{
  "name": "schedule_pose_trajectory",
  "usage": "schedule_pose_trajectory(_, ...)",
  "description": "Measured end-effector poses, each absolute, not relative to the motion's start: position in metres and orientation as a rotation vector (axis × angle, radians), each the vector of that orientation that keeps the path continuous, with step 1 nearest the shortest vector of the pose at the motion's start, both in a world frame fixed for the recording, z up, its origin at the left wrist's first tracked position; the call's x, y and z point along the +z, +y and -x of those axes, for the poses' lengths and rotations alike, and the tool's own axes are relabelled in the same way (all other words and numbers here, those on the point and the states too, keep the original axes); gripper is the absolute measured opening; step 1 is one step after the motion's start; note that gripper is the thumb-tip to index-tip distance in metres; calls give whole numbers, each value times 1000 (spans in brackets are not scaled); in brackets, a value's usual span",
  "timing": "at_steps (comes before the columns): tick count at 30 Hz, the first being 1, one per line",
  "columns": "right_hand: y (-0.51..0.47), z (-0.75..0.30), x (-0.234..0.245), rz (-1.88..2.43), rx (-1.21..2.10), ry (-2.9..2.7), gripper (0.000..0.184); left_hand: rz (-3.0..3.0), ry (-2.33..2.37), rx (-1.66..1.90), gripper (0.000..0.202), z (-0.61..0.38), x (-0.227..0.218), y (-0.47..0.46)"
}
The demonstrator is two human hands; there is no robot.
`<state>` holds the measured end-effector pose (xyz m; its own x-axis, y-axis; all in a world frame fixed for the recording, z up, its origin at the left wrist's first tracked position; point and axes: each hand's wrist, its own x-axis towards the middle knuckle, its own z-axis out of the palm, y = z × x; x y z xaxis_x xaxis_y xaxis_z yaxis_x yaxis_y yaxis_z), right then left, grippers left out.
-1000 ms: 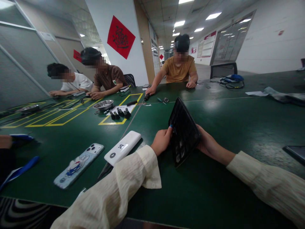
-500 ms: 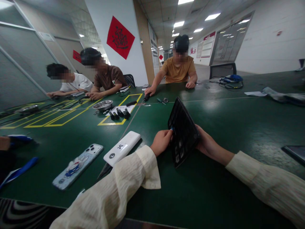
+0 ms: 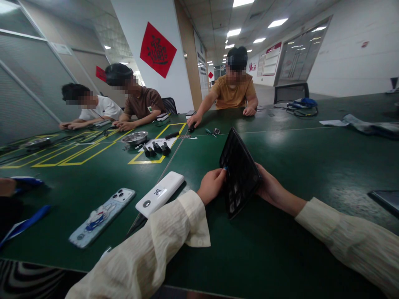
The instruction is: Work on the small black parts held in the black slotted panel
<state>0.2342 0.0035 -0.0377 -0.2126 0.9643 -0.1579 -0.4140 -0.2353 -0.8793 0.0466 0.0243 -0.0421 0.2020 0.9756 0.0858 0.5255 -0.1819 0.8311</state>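
A black tablet-like slab (image 3: 239, 172) stands tilted on its edge on the green table (image 3: 280, 249), right in front of me. My right hand (image 3: 270, 187) is wrapped round its right side and props it up from behind. My left hand (image 3: 212, 184) is closed in a pinch on a small blue-tipped tool (image 3: 225, 168) that touches the slab's left face. Both of my arms wear cream ribbed sleeves.
A white power bank (image 3: 160, 193) and a phone in a cartoon case (image 3: 102, 216) lie to my left. Farther off are a metal bowl (image 3: 135, 137), small black parts (image 3: 156, 148) in a yellow-taped box, and three seated people. A dark flat device (image 3: 385, 199) lies at right.
My hands and the slab have barely shifted. The person in the mustard shirt has slid a hand a little along the far table.
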Motion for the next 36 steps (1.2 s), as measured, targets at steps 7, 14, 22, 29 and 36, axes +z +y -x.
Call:
schedule_pose_trajectory(7, 3, -232, -35, 952, 1686, -808, 21, -1834, 1391, 846, 45, -46, -42, 24)
schedule_pose_trajectory(14, 3, -233, -35, 945, 1695, -831, 21, -1800, 1361, 881, 35, -46, -43, 24)
schedule_pose_trajectory(22, 5, -235, -40, 921, 1679, -876, 22, -1738, 1304, 893, 37, -45, -47, 26)
schedule_pose_trajectory(29, 5, -234, -39, 913, 1687, -816, 21, -1774, 1343, 872, 51, -46, -46, 24)
schedule_pose_trajectory(36, 5, -233, -39, 908, 1674, -833, 19, -1838, 1391, 854, 36, -46, -39, 20)
